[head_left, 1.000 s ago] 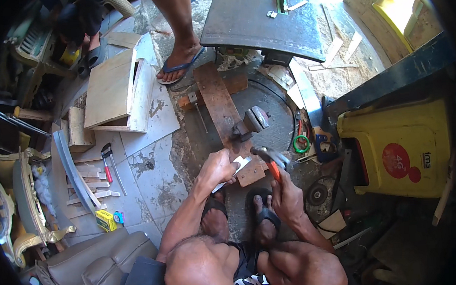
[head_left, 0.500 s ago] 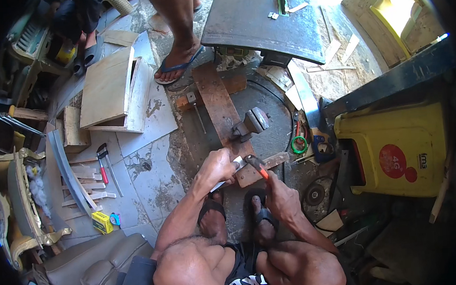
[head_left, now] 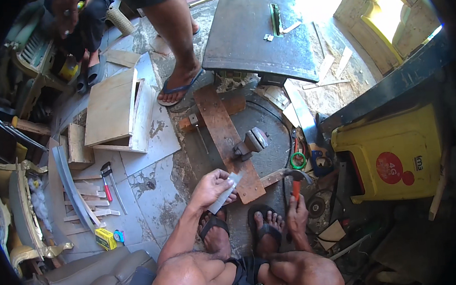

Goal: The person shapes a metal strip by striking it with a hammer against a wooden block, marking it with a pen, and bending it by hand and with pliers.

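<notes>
My left hand point(head_left: 211, 189) is closed around a thin, flat, pale grey strip point(head_left: 224, 196), tilted up beside the near end of a worn brown plank point(head_left: 220, 119). My right hand point(head_left: 297, 217) grips a claw hammer point(head_left: 296, 186) by its orange handle, with the head up, to the right of the plank. A small metal vise or anvil-like block point(head_left: 252, 142) sits on the plank's right edge, beyond my hands. Under the plank's near end, a short piece of wood point(head_left: 273, 178) sticks out to the right, close to the hammer head.
Another person's foot in a blue flip-flop point(head_left: 180, 88) stands beyond the plank. A dark table point(head_left: 253, 41) is at the far right, a yellow plastic stool point(head_left: 390, 153) lies on the right. A wooden box point(head_left: 112, 110), a clamp point(head_left: 106, 181) and a yellow carton point(head_left: 105, 239) are on the left.
The hammer has moved right and away from the plank, its head now raised. My left hand has lifted the strip off the plank's end and turned it, showing more of its face.
</notes>
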Action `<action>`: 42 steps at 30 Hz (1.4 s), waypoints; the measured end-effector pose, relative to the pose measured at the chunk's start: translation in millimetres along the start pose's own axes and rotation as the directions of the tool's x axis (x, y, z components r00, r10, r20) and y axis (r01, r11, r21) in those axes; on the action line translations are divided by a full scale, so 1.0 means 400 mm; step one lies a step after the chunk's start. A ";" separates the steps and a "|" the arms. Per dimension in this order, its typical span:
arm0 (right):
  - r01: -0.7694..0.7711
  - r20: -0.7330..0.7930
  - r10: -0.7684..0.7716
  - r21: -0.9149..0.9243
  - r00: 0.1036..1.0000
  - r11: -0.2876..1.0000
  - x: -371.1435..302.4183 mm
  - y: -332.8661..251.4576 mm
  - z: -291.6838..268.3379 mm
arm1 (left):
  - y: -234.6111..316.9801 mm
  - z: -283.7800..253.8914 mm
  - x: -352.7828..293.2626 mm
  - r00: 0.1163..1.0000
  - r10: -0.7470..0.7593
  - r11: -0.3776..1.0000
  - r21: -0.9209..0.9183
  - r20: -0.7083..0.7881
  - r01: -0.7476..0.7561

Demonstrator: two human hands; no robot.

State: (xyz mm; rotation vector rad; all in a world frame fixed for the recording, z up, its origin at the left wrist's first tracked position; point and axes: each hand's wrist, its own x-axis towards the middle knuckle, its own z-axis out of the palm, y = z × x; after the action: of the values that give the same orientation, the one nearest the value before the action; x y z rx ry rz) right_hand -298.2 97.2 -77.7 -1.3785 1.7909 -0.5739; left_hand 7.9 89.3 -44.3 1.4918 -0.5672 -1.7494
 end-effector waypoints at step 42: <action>-0.054 -0.180 0.000 -0.292 0.984 0.955 0.070 0.368 -0.002 | -0.023 -0.005 0.021 0.970 0.156 0.738 -0.630 -0.188 -0.241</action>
State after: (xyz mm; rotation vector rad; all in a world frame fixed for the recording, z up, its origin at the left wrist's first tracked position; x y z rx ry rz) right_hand -388.3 115.8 -196.0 -1.5386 2.1041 -0.4369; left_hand 7.1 88.5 -56.9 0.9827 -0.0200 -1.4536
